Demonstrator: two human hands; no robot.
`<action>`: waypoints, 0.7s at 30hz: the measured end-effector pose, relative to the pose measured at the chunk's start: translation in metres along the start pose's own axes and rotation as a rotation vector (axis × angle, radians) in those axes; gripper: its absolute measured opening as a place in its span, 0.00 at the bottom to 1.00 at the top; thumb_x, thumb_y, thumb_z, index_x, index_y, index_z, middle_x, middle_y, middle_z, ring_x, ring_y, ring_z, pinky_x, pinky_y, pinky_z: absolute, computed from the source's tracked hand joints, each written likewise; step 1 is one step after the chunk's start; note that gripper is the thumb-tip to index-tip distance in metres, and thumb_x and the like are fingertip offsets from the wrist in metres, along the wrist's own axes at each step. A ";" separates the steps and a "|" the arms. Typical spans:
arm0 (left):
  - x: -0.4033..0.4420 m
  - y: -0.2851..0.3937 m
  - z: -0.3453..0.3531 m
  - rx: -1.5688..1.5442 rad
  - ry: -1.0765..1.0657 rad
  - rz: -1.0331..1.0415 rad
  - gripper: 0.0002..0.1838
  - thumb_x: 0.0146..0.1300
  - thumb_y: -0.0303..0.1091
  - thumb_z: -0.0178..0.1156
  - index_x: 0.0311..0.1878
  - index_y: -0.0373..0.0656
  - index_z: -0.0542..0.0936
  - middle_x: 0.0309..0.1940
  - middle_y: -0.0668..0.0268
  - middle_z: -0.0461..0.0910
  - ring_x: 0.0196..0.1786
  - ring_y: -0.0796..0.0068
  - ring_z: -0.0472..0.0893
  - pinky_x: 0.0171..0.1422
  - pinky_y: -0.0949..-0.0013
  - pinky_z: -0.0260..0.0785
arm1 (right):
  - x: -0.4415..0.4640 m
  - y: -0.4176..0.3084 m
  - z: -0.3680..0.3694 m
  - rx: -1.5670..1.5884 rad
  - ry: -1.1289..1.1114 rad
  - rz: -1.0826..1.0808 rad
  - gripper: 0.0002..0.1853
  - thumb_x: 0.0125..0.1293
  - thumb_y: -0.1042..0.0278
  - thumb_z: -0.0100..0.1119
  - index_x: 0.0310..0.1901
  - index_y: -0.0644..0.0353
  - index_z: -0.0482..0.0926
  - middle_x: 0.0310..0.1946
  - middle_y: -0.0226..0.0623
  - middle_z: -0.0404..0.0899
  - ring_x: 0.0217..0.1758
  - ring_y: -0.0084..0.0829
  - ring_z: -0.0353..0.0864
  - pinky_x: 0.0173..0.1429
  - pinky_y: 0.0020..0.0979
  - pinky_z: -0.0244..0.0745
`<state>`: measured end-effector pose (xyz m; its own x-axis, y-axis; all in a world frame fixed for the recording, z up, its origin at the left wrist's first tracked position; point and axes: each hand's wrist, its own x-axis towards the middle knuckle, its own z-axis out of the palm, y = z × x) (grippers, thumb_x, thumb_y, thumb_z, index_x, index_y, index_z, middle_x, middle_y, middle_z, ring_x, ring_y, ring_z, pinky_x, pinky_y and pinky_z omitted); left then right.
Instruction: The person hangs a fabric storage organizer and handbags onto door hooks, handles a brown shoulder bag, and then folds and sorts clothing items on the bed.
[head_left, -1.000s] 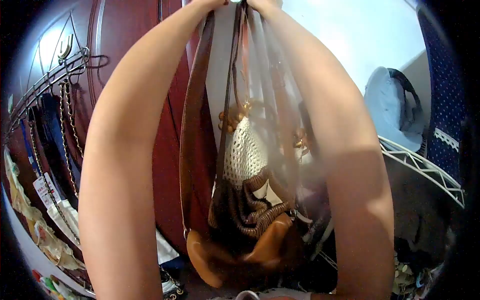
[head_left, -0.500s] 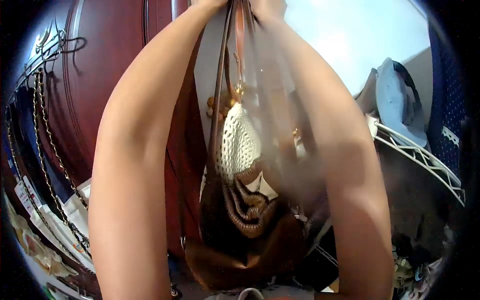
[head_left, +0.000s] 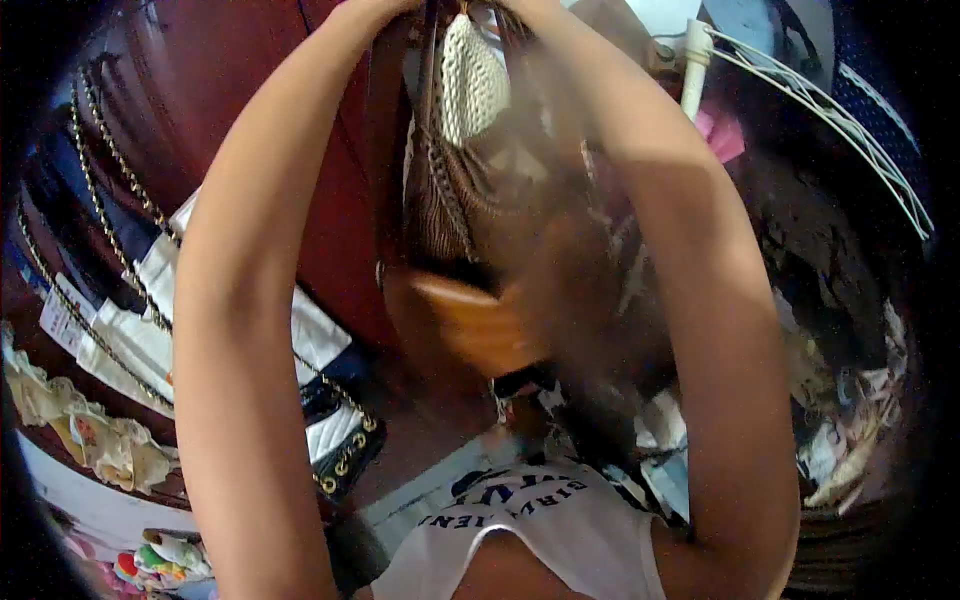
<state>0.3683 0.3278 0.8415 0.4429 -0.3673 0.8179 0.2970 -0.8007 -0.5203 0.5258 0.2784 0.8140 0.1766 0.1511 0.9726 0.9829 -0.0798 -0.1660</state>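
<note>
Both my arms reach up, the left arm (head_left: 245,260) and the right arm (head_left: 705,260), and my hands are cut off by the top edge of the view. Between the arms hangs a brown bag (head_left: 450,225) with dark straps running up towards my wrists. A cream crocheted piece (head_left: 472,85) with an open-knit pattern hangs at its upper part. The bag's lower part shows orange-brown and is blurred. A hazy brown smear covers its right side. What my fingers grip is hidden.
On the left, bags with chain straps (head_left: 120,265) hang before a dark red wooden door (head_left: 240,60). A quilted black-and-white bag (head_left: 340,440) hangs lower. A white wire rack (head_left: 820,100) stands at the right, with dark cloth below. Soft toys (head_left: 160,560) lie at bottom left.
My view has tilted down, so the bag and crocheted piece appear higher and my hands have left the frame. More of the bag's orange-brown lower part and my white top show.
</note>
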 end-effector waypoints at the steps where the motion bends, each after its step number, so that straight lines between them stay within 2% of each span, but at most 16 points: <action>1: -0.015 0.010 -0.010 0.014 -0.010 0.010 0.30 0.57 0.14 0.41 0.67 0.30 0.57 0.66 0.41 0.57 0.69 0.45 0.57 0.73 0.61 0.50 | -0.015 -0.006 -0.008 0.023 0.044 -0.026 0.17 0.59 0.73 0.53 0.52 0.61 0.72 0.43 0.52 0.73 0.47 0.52 0.75 0.49 0.47 0.72; 3: -0.044 0.031 -0.029 -0.003 -0.047 0.004 0.31 0.55 0.14 0.43 0.66 0.33 0.59 0.66 0.44 0.58 0.69 0.45 0.57 0.73 0.61 0.50 | -0.028 -0.023 -0.027 0.044 0.051 -0.006 0.34 0.54 0.78 0.57 0.64 0.57 0.58 0.48 0.54 0.71 0.47 0.54 0.74 0.50 0.47 0.72; 4: -0.062 0.042 -0.038 -0.008 -0.080 0.044 0.32 0.55 0.15 0.45 0.67 0.36 0.59 0.67 0.46 0.57 0.71 0.48 0.56 0.73 0.60 0.50 | -0.047 -0.024 -0.040 0.043 0.028 0.014 0.34 0.54 0.78 0.57 0.64 0.57 0.58 0.48 0.54 0.71 0.47 0.54 0.74 0.50 0.47 0.72; 6: -0.092 0.071 -0.060 0.140 -0.108 0.049 0.23 0.62 0.23 0.51 0.62 0.36 0.66 0.60 0.46 0.68 0.64 0.53 0.68 0.67 0.60 0.60 | -0.084 -0.061 -0.109 0.181 -0.169 0.080 0.37 0.57 0.76 0.56 0.68 0.55 0.54 0.49 0.56 0.70 0.50 0.55 0.73 0.51 0.48 0.71; 7: -0.107 0.083 -0.069 0.124 -0.119 0.041 0.23 0.62 0.23 0.51 0.62 0.36 0.66 0.60 0.46 0.68 0.64 0.53 0.68 0.67 0.60 0.60 | -0.083 -0.048 -0.096 0.148 -0.236 0.155 0.38 0.59 0.76 0.54 0.70 0.53 0.51 0.53 0.58 0.69 0.55 0.57 0.70 0.54 0.47 0.69; 9: -0.143 0.094 -0.078 0.132 -0.101 0.143 0.23 0.56 0.24 0.62 0.57 0.38 0.72 0.53 0.53 0.75 0.58 0.59 0.74 0.62 0.64 0.68 | -0.117 0.002 -0.053 0.221 -0.080 0.014 0.38 0.59 0.76 0.54 0.70 0.53 0.50 0.55 0.59 0.67 0.57 0.57 0.69 0.57 0.46 0.67; 10: -0.177 0.092 -0.065 -0.202 -0.245 -0.105 0.35 0.57 0.20 0.58 0.68 0.45 0.61 0.67 0.55 0.62 0.72 0.51 0.55 0.74 0.58 0.48 | -0.130 0.012 -0.048 0.293 0.094 -0.143 0.38 0.59 0.76 0.54 0.70 0.52 0.50 0.58 0.59 0.66 0.59 0.57 0.68 0.59 0.45 0.66; 11: -0.192 0.109 -0.068 -0.271 -0.227 -0.209 0.30 0.59 0.23 0.57 0.66 0.44 0.65 0.65 0.56 0.64 0.70 0.52 0.58 0.73 0.58 0.50 | -0.148 -0.011 -0.091 0.377 -0.105 0.022 0.38 0.59 0.77 0.54 0.70 0.58 0.49 0.59 0.60 0.65 0.61 0.56 0.66 0.64 0.42 0.62; 13: -0.216 0.142 -0.083 -0.345 -0.201 -0.355 0.21 0.61 0.29 0.58 0.58 0.41 0.72 0.61 0.55 0.69 0.67 0.53 0.63 0.70 0.58 0.55 | -0.199 -0.011 -0.108 0.227 0.027 -0.001 0.30 0.62 0.75 0.53 0.66 0.68 0.56 0.57 0.58 0.68 0.59 0.52 0.71 0.59 0.43 0.67; 14: -0.226 0.153 -0.088 -0.350 -0.197 -0.397 0.17 0.61 0.33 0.60 0.53 0.39 0.77 0.57 0.53 0.72 0.65 0.53 0.66 0.68 0.58 0.58 | -0.224 0.004 -0.101 0.151 0.077 0.008 0.28 0.63 0.57 0.56 0.57 0.70 0.65 0.46 0.54 0.75 0.50 0.47 0.75 0.57 0.43 0.68; 15: -0.231 0.171 -0.098 -0.358 -0.203 -0.457 0.17 0.62 0.37 0.58 0.53 0.41 0.77 0.57 0.54 0.72 0.65 0.53 0.65 0.68 0.57 0.58 | -0.245 -0.001 -0.114 0.232 -0.100 0.217 0.32 0.59 0.58 0.60 0.59 0.71 0.63 0.51 0.57 0.69 0.56 0.53 0.67 0.61 0.46 0.61; 17: -0.240 0.201 -0.107 -0.351 -0.194 -0.501 0.20 0.59 0.44 0.62 0.51 0.42 0.78 0.56 0.55 0.73 0.64 0.55 0.66 0.66 0.56 0.58 | -0.292 -0.043 -0.145 0.206 0.114 0.229 0.30 0.59 0.62 0.61 0.59 0.69 0.64 0.48 0.52 0.71 0.50 0.51 0.70 0.57 0.45 0.63; 18: -0.243 0.213 -0.111 -0.342 -0.179 -0.506 0.22 0.57 0.47 0.64 0.49 0.42 0.79 0.55 0.56 0.74 0.63 0.56 0.67 0.64 0.56 0.59 | -0.324 -0.058 -0.154 0.302 0.128 0.152 0.28 0.58 0.65 0.62 0.58 0.68 0.66 0.49 0.51 0.71 0.53 0.50 0.70 0.59 0.45 0.63; 19: -0.244 0.226 -0.117 -0.315 -0.224 -0.497 0.23 0.54 0.49 0.65 0.47 0.42 0.80 0.52 0.57 0.75 0.60 0.57 0.69 0.62 0.57 0.61 | -0.345 -0.063 -0.151 0.285 0.099 0.055 0.30 0.56 0.67 0.63 0.59 0.66 0.65 0.53 0.51 0.70 0.57 0.50 0.69 0.63 0.45 0.62; 20: -0.243 0.232 -0.120 -0.287 -0.265 -0.486 0.24 0.50 0.52 0.67 0.44 0.42 0.80 0.49 0.59 0.76 0.56 0.58 0.71 0.59 0.58 0.62 | -0.347 -0.082 -0.174 0.282 -0.186 -0.075 0.33 0.57 0.65 0.62 0.63 0.64 0.61 0.61 0.50 0.65 0.66 0.49 0.63 0.68 0.45 0.57; 21: -0.243 0.232 -0.118 -0.239 -0.356 -0.495 0.23 0.47 0.53 0.68 0.36 0.43 0.80 0.40 0.63 0.77 0.47 0.62 0.73 0.52 0.60 0.63 | -0.356 -0.083 -0.162 0.153 -0.228 -0.095 0.36 0.58 0.60 0.62 0.65 0.64 0.59 0.64 0.49 0.62 0.68 0.48 0.59 0.69 0.45 0.55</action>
<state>0.2294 0.1755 0.5518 0.5673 0.2186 0.7940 0.3600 -0.9330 -0.0003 0.3732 0.0717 0.5075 0.0737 0.3698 0.9262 0.9890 0.0922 -0.1155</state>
